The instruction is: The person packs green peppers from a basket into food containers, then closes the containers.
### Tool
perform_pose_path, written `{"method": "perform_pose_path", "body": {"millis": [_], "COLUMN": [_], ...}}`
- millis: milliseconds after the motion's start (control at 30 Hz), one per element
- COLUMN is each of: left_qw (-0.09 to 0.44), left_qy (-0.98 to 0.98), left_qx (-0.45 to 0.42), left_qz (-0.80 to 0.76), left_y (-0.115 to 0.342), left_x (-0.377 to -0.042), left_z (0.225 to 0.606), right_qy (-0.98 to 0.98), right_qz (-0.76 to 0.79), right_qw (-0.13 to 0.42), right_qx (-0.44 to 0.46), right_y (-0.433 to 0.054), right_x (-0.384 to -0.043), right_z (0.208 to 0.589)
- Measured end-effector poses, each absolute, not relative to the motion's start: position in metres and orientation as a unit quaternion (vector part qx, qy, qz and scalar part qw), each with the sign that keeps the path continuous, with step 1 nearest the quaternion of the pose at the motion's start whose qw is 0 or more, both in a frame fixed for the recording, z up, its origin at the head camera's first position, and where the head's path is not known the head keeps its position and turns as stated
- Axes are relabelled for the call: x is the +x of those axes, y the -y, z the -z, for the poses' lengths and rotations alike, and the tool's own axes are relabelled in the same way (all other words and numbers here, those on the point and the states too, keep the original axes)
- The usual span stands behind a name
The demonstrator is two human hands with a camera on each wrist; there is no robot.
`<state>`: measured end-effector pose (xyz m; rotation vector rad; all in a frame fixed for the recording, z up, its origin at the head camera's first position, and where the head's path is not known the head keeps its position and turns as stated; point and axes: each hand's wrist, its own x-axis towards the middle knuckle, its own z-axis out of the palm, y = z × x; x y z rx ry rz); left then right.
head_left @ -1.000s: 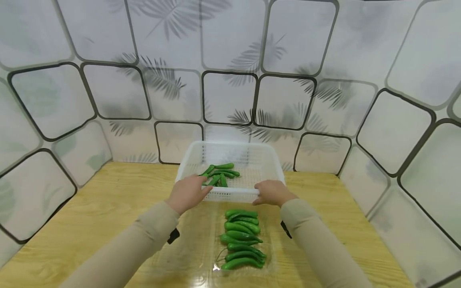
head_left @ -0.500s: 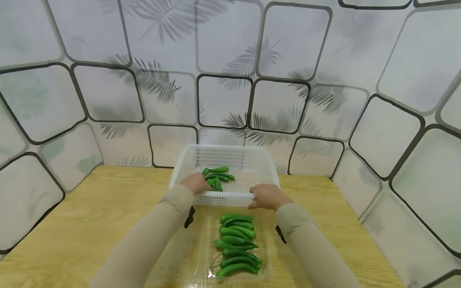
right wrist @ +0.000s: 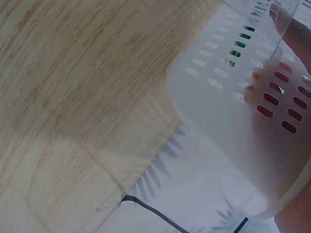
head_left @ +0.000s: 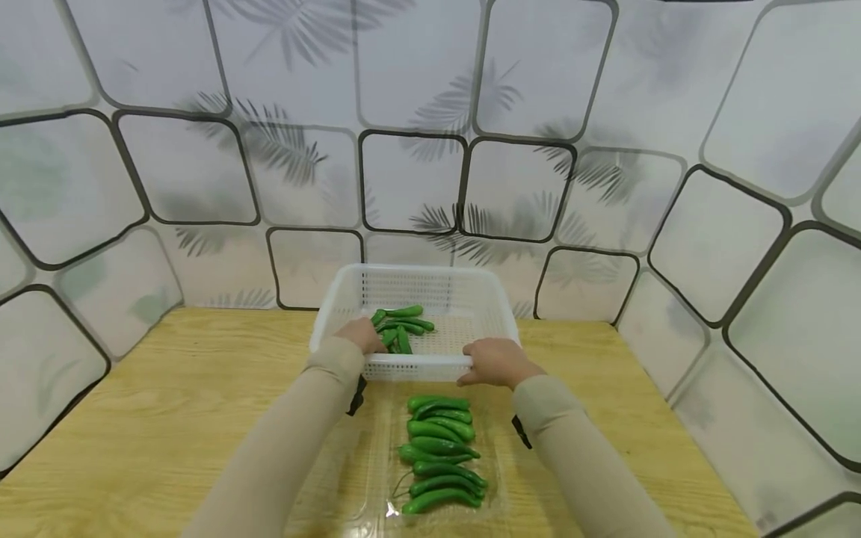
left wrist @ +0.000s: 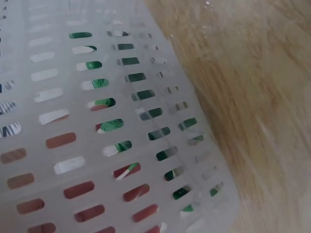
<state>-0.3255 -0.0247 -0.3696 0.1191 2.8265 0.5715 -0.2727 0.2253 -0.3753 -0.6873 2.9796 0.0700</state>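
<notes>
A white perforated plastic basket point(head_left: 430, 363) stands at the far side of the table, several green chili peppers point(head_left: 406, 326) loose in its left half. My left hand point(head_left: 363, 335) reaches over the front rim, beside these peppers. Its fingertips are hidden inside, and only patches of fingers and green show through the basket wall point(left wrist: 53, 167) in the left wrist view. With the thumb outside and fingers inside, my right hand point(head_left: 496, 361) grips the right part of the front rim. Nearer me, a column of green chili peppers point(head_left: 440, 441) lies crosswise in a clear plastic tray point(head_left: 378, 467).
The light wooden table point(head_left: 222, 388) extends to both sides of the basket and tray. A patterned pale wall covering point(head_left: 417, 183) rises close behind the basket and along both sides.
My left hand has moved from the basket's front rim over into it, towards the peppers. The right hand keeps its grip on the rim. The view has shifted slightly.
</notes>
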Motion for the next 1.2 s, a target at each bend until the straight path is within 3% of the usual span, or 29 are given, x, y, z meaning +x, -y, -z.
{"method": "perform_pose_path", "body": {"millis": [900,1200], "left_qw": [0.167,0.136], "left_qy": [-0.971,-0.966], "left_qx": [0.120,0.128], "left_qz": [-0.124,-0.177], "left_y": [0.027,0.029], "left_x": [-0.340,-0.346], "left_z": [0.380,0.381], "right_qy": [-0.971,-0.972], "right_qz": [-0.029,-0.022], "right_qw": [0.042,0.047], "right_qx": [-0.232,-0.231], "right_y": [-0.223,-0.222], "right_x": [-0.271,-0.270], "right_z": [0.375,0.372]}}
